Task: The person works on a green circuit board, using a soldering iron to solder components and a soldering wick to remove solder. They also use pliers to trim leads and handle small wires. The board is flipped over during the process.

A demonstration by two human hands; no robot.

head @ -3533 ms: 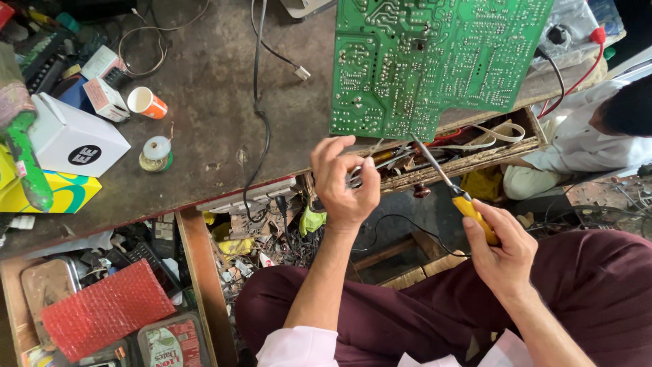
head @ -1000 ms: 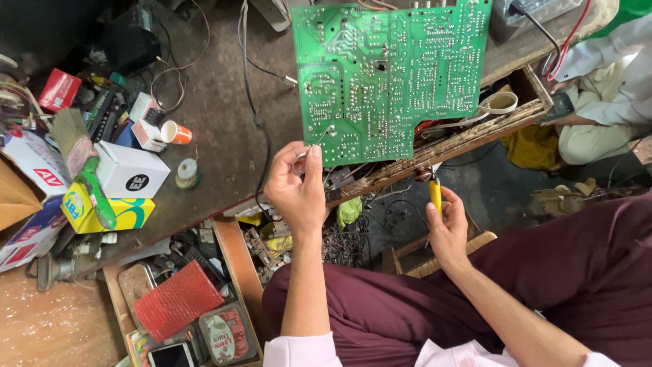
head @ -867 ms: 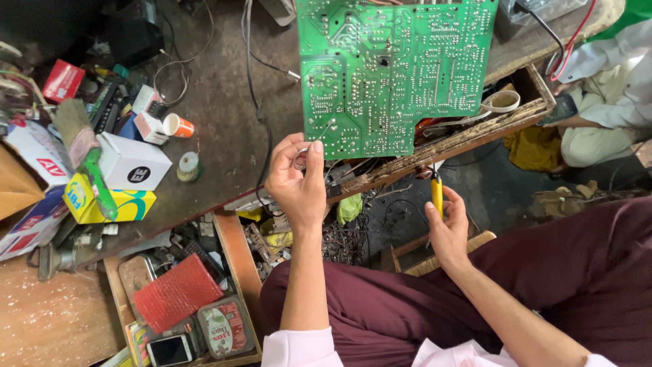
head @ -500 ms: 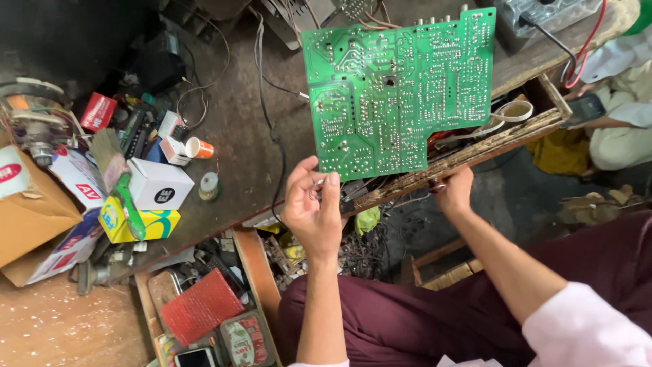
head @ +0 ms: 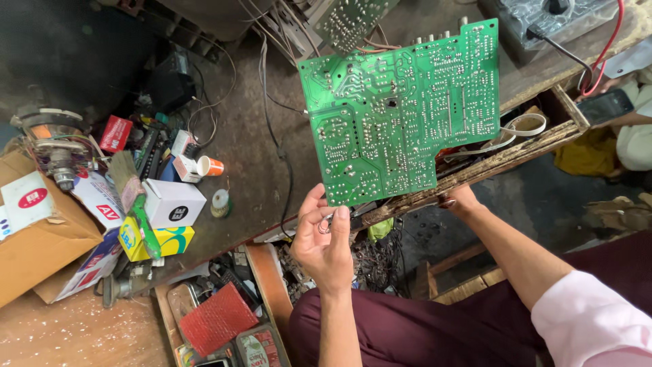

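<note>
- Left hand [head: 324, 239] is up in front of the bench, thumb and fingers pinched on a thin loop of solder wire [head: 325, 224], right at the lower corner of the green circuit board [head: 401, 119]
- The board stands tilted, solder side to the camera, its bottom edge resting near the splintered wooden bench edge [head: 489, 166]; nothing visible clamps it, so I judge a nudge from the wire hand could tip or slide it
- Right hand [head: 460, 200] reaches under that bench edge and the fingers are hidden, so I cannot tell whether it is closed on anything; if it pushes up on the wood, the board could shift
- The wire loop is fine and springy; a loose pinch could let it drop into the tangle of scrap wires [head: 380, 261] below, hard to find again
- Black cable [head: 285, 173] trails across the table beside the left wrist; snagging it could drag clutter such as the small solder spool [head: 219, 202] or the orange-capped tube [head: 209, 166]
</note>
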